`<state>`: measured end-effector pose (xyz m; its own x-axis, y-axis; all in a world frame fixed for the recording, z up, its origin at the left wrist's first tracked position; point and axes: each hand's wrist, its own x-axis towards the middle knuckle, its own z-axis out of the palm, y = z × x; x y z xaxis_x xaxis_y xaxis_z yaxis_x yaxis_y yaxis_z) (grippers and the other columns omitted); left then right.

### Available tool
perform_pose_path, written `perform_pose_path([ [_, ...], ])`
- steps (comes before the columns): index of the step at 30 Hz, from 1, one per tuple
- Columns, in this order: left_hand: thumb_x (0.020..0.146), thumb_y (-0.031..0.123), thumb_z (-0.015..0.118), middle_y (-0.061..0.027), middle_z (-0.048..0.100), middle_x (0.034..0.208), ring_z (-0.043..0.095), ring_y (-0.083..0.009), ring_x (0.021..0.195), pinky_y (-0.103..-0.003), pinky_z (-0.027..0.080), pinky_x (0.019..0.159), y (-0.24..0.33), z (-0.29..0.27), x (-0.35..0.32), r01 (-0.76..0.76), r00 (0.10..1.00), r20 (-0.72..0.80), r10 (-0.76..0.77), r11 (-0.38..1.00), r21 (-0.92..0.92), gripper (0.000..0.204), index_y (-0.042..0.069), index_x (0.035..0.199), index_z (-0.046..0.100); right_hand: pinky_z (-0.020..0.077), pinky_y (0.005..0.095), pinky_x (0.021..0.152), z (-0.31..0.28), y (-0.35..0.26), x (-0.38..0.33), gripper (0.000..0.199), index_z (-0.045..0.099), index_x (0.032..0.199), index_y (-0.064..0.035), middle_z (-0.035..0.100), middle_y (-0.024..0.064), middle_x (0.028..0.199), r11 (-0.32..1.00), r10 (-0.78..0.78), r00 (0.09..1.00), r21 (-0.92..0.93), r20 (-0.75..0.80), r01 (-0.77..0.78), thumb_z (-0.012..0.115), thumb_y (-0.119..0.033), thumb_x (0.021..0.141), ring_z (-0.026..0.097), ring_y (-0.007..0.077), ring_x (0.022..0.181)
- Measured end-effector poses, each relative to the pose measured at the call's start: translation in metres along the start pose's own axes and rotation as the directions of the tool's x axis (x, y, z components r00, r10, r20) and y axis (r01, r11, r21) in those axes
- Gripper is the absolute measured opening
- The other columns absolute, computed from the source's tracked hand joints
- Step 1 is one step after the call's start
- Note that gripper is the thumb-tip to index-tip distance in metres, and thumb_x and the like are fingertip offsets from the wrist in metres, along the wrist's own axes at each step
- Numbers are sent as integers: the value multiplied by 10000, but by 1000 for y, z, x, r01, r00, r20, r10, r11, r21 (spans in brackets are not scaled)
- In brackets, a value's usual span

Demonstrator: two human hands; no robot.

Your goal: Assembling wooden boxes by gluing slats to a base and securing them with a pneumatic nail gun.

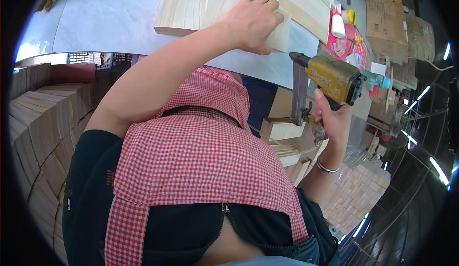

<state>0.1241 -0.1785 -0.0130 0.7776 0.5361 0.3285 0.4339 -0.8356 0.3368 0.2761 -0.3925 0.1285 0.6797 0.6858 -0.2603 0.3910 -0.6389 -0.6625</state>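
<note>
Nail gun [330,77] fills the right hand [337,119], held by its handle; the left hand [253,23] arches over wood [281,34] (perhaps steadying it, grip unclear).

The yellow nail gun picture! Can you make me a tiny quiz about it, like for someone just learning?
1. Pick one: which hand's grip is around the yellow nail gun? (a) left (b) right
2. True or false: the left hand is up in the air, touching nothing.
3. Fill in the colour: the white bottle on the table's right side has a ___ tip.

Key: 1: b, the right hand. 2: False, the left hand rests on pale wood. 3: Red.
</note>
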Motion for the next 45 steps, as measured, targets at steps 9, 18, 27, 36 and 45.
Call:
perform_pose_path([
  [9,693,446,846,-121,650,1240,579,-282,1165,-420,403,1058,0,2,-1,-1,1000,-16,1,1000,13,565,100,1121,719,406,218,415,12,-11,7,245,661,977,9,609,28,639,1000,17,995,2,94,-17,798,-173,887,502,85,449],
  [18,682,429,867,-133,627,1296,562,-300,1244,-454,383,1111,-2,-4,-2,7,1000,26,-6,998,-59,560,78,1083,696,414,221,418,10,-24,8,245,658,990,13,607,26,644,996,58,988,-69,142,-49,789,-170,893,502,84,450],
  [27,741,187,731,-221,546,1278,508,-366,1156,-447,397,1051,-98,-123,-81,268,856,494,-154,948,-170,356,27,1029,594,413,212,416,10,-20,-11,273,647,1040,18,629,32,685,1000,-15,1000,-21,-16,15,805,-130,874,514,89,464],
  [36,576,154,883,-130,606,1221,559,-306,1070,-413,527,993,-73,-63,-103,110,994,-25,-110,994,17,533,94,1021,595,409,208,413,34,-29,-13,321,623,1103,21,632,28,696,997,-82,977,4,197,83,805,-119,878,509,86,465],
  [45,684,171,755,-202,577,1225,533,-355,1093,-443,465,980,-55,-97,-86,119,984,147,-104,989,-93,384,42,1006,591,425,211,432,44,-35,-17,263,673,1013,23,618,28,659,998,-54,982,34,179,49,800,-176,897,522,85,479],
])
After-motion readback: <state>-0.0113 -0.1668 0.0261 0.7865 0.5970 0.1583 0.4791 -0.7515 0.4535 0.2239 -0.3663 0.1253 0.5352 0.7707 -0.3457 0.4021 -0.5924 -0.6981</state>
